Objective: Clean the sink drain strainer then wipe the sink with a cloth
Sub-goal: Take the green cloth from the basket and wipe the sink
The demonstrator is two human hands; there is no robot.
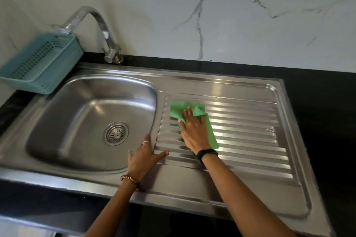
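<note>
A: Strainer sits in the drain hole at the bottom of the steel basin, left half of the sink. Where's your cloth?

B: Your green cloth lies rumpled on the ribbed drainboard, just right of the basin. Your right hand presses flat on it, fingers straight and close together, a black band on that wrist.

A: And your left hand?

B: It rests flat on the rim between basin and drainboard, fingers spread wide, holding nothing. You wear a ring on one finger and a beaded bracelet on the wrist.

A: Anything else on the desk?

B: A teal perforated basket sits tilted at the basin's far left corner, under the curved tap. Marble-patterned wall stands behind.
</note>
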